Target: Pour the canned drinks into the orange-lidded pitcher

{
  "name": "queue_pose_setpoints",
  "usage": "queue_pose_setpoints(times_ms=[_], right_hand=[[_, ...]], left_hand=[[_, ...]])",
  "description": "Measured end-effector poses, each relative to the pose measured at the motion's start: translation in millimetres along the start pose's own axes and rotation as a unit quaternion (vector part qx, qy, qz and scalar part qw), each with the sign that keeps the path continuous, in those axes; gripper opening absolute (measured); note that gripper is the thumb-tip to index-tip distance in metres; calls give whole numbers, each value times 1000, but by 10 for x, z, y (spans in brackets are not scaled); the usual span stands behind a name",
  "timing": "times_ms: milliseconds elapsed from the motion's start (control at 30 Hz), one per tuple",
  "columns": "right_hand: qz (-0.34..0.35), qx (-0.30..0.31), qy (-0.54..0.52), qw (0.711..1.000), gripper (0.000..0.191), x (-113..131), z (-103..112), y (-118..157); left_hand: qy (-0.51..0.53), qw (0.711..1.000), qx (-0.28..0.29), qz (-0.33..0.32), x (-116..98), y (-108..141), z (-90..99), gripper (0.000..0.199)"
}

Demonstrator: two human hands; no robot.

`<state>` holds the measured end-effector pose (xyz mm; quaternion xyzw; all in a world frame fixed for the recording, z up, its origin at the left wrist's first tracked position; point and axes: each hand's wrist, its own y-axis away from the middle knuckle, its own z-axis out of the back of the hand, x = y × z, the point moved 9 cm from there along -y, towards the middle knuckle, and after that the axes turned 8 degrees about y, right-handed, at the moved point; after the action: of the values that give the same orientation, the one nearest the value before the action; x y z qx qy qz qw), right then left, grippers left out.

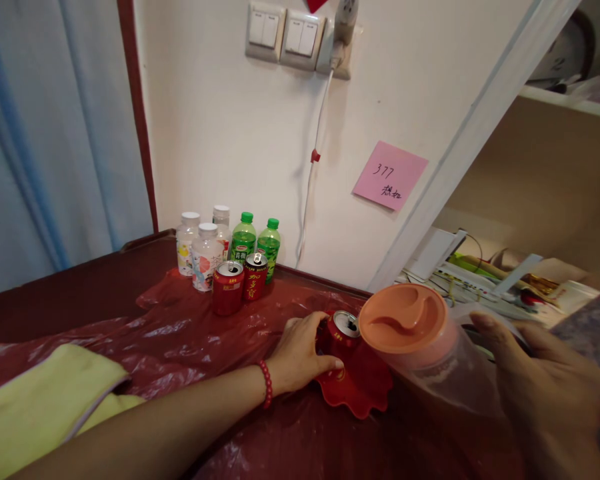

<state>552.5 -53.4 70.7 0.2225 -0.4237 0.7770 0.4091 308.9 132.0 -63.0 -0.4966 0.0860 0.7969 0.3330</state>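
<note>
My left hand (300,353), with a red bead bracelet at the wrist, grips a red can (341,333) from its left side. The can's top is open, and under it lies a red scalloped mat (365,387). In my right hand (545,373) is the handle of a clear plastic pitcher (445,373) with an orange lid (405,317). The pitcher is tilted left, its lid close beside the can's top. Whether liquid flows between them cannot be made out.
Behind to the left stand two red cans (228,290), two green-capped bottles (243,237) and several white-capped bottles (207,260). A yellow cloth (55,393) lies at the left on red plastic sheeting (180,327). A white cable (307,193) hangs down the wall.
</note>
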Motion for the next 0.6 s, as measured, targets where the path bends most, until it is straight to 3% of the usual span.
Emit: queue_pose_setpoints(times_ms=[600], right_hand=[[26,-8,3,1000,46,19,16,-3]], left_hand=[[4,1000,-5,-2,11,-4,3,78]])
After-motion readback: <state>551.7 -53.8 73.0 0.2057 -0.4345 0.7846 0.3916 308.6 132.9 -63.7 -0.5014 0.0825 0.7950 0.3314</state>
